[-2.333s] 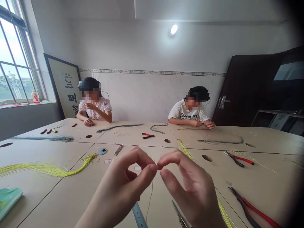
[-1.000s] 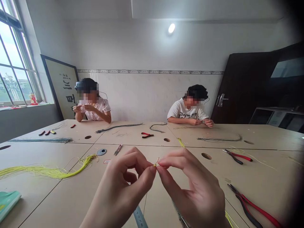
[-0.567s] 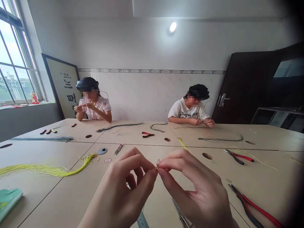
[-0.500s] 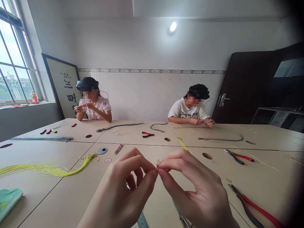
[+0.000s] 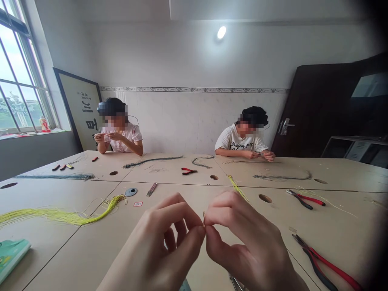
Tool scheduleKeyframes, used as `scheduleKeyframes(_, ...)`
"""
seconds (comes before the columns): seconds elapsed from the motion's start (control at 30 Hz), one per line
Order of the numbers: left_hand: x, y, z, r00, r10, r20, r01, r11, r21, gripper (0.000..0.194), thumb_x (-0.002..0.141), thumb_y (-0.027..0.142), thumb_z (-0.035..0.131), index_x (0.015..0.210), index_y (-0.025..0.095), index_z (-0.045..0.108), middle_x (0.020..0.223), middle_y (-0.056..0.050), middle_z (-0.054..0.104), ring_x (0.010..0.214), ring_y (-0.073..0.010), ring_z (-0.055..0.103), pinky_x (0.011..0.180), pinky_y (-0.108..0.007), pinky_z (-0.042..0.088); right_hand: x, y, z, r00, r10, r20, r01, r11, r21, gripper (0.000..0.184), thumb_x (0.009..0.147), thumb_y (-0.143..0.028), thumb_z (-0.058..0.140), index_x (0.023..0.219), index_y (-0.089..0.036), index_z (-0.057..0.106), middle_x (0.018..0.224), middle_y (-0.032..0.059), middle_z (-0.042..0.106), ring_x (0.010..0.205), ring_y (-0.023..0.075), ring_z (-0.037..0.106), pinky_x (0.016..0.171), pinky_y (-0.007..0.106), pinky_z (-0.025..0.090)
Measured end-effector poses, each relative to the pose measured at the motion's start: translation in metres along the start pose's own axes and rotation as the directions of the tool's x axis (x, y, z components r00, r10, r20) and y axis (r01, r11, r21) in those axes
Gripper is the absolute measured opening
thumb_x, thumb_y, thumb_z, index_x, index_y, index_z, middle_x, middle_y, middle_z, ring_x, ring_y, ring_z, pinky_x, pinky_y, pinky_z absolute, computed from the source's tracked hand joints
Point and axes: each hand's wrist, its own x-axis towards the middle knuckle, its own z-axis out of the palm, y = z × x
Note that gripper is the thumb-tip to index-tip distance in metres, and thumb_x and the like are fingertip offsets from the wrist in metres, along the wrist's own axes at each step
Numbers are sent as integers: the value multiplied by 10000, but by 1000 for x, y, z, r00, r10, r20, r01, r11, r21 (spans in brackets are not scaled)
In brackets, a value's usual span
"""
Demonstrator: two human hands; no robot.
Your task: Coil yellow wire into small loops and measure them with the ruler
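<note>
My left hand (image 5: 160,242) and my right hand (image 5: 247,232) meet at the middle of the view, above the table. Thumb and forefinger of each are pinched on a small gold-coloured wire loop (image 5: 204,217). Its top sticks up between the fingertips; the fingers cover the rest. Beneath my right hand a metal tool (image 5: 235,283) shows only in part. Red-and-black pliers (image 5: 323,260) lie to the right of that hand. Left of my hands, a bundle of yellow-green strands (image 5: 81,218) stretches across the tabletop.
Small snips (image 5: 152,189), a round grey cap (image 5: 131,192) and a label (image 5: 138,204) lie ahead. More pliers (image 5: 306,199) rest at right, others (image 5: 189,171) farther back. A green packet (image 5: 13,256) is at left. Two people sit across the table (image 5: 100,246), handling small things.
Both my hands have come slightly lower and to the right, the loop still pinched between them. The loop has turned and now looks narrower.
</note>
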Motion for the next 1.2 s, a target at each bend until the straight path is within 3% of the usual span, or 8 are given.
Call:
scheduleKeyframes(0.23, 2, 3, -1, 982, -67, 176, 78, 996, -53, 273, 853, 338, 499, 638, 183, 562, 659, 9, 518, 572, -92, 450, 480, -186, 357, 0, 2, -3, 998, -63, 5, 63, 996, -68, 232, 772, -2, 550, 858, -206, 479, 761, 8, 545, 731, 146, 506, 691, 324, 435)
scheduleKeyframes(0.33, 3, 1, 0, 981, -63, 182, 74, 996, -53, 252, 858, 324, 492, 654, 191, 556, 669, 17, 507, 590, -90, 456, 499, -176, 374, 1, 0, -2, 998, -41, -40, 38, 997, -72, 187, 778, -25, 528, 806, -202, 477, 717, -1, 539, 687, 135, 495, 648, 305, 431)
scheduleKeyframes(0.4, 3, 0, 2, 984, -57, 168, 65, 997, -43, 251, 854, 316, 502, 643, 190, 553, 664, 20, 504, 592, -88, 459, 514, -175, 383, 1, -1, -1, 998, 12, -68, -14, 999, -29, 159, 777, -41, 498, 772, -197, 471, 688, -10, 529, 655, 120, 487, 609, 275, 431)
scheduleKeyframes(0.5, 3, 1, 3, 983, -63, 170, 70, 997, -32, 255, 860, 310, 498, 646, 185, 558, 669, 17, 510, 581, -82, 455, 501, -170, 372, 0, -4, 0, 985, 169, -17, -167, 980, 104, 130, 768, -70, 473, 751, -199, 466, 693, -22, 521, 646, 106, 505, 585, 242, 439)
scheduleKeyframes(0.7, 0, 2, 1, 990, -30, 139, 38, 998, -58, 276, 890, 337, 490, 661, 190, 537, 657, 28, 481, 517, -60, 392, 425, -149, 313, 2, -3, -5, 908, 401, 122, -416, 826, 380, 125, 849, -162, 494, 756, -226, 547, 714, -41, 563, 668, 91, 556, 612, 204, 460)
scheduleKeyframes(0.8, -1, -1, 0, 994, 67, 86, -69, 997, 23, 248, 911, 310, 467, 702, 201, 543, 703, 16, 509, 566, -73, 456, 460, -145, 384, 5, -2, -8, 877, 450, 168, -475, 762, 440, 136, 869, -207, 521, 774, -239, 613, 709, -41, 587, 676, 87, 563, 617, 185, 464)
scheduleKeyframes(0.93, -2, -6, 3, 967, 256, 5, -251, 941, 228, 184, 924, 210, 431, 772, 219, 534, 776, 8, 518, 645, -86, 507, 516, -153, 437, 7, -1, -9, 877, 444, 181, -474, 744, 471, 109, 871, -260, 585, 805, -264, 672, 742, -36, 623, 707, 90, 574, 649, 183, 481)
scheduleKeyframes(1.2, -1, -7, 5, 881, 471, -32, -399, 779, 484, 218, 904, 93, 402, 766, 187, 543, 766, -2, 497, 602, -92, 488, 511, -216, 435, 6, -1, -9, 882, 442, 161, -464, 763, 450, 97, 858, -283, 623, 775, -268, 672, 699, -55, 624, 667, 71, 576, 637, 160, 488)
